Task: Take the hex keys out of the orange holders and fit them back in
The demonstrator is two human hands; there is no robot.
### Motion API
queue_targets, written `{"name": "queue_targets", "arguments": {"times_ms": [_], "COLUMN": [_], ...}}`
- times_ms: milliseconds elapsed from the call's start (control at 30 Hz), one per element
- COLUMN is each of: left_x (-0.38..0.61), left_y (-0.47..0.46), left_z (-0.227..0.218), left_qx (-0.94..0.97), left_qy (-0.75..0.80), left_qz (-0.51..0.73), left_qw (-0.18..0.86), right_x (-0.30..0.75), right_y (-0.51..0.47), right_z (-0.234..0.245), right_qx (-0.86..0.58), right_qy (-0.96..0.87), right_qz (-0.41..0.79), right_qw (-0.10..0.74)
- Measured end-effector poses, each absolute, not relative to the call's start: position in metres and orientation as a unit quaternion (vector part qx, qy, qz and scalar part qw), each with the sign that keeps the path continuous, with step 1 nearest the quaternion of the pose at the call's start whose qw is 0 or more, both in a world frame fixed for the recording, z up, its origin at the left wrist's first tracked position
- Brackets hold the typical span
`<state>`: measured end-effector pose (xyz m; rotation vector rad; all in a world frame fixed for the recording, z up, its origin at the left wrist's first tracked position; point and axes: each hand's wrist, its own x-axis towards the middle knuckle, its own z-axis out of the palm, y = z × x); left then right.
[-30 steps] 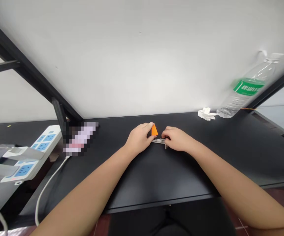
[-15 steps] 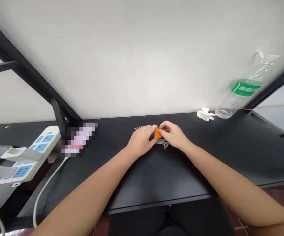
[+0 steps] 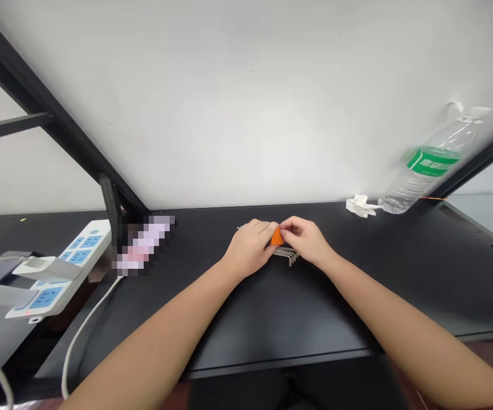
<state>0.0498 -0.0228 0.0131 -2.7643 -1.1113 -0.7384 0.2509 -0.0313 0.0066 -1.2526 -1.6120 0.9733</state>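
Both hands meet at the middle of the black table (image 3: pixel 272 307). My left hand (image 3: pixel 250 250) is curled around a set of metal hex keys (image 3: pixel 288 254) in an orange holder (image 3: pixel 276 236). The long ends of the keys stick out past its knuckles to the left. My right hand (image 3: pixel 308 240) pinches the orange holder from the right with thumb and fingertips. The bent ends of the keys lie on the table just below the two hands.
A clear water bottle with a green label (image 3: pixel 432 165) leans at the back right, beside a crumpled white tissue (image 3: pixel 359 206). At the left lie a white and blue power strip (image 3: pixel 64 267), its white cable (image 3: pixel 84 324) and a blurred pink object (image 3: pixel 143 246).
My right hand rose from the bent key ends to the orange holder and pinched it. The long key ends came into view left of my left hand. The view shifted slightly.
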Motion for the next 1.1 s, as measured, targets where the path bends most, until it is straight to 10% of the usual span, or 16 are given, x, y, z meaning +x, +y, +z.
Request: {"name": "queue_targets", "arguments": {"times_ms": [700,1100], "left_x": [0.050,0.044], "left_y": [-0.024,-0.018], "left_z": [0.018,0.012], "left_qx": [-0.900,-0.884], "left_qy": [-0.369,-0.405], "left_qz": [-0.231,-0.231], "left_qw": [0.019,0.015], "right_x": [0.251,0.285], "right_y": [-0.032,-0.027], "right_z": [0.005,0.015], "right_qx": [-0.509,-0.590], "right_qy": [-0.635,-0.783], "right_qz": [0.340,0.168], "right_qw": [0.471,0.102]}}
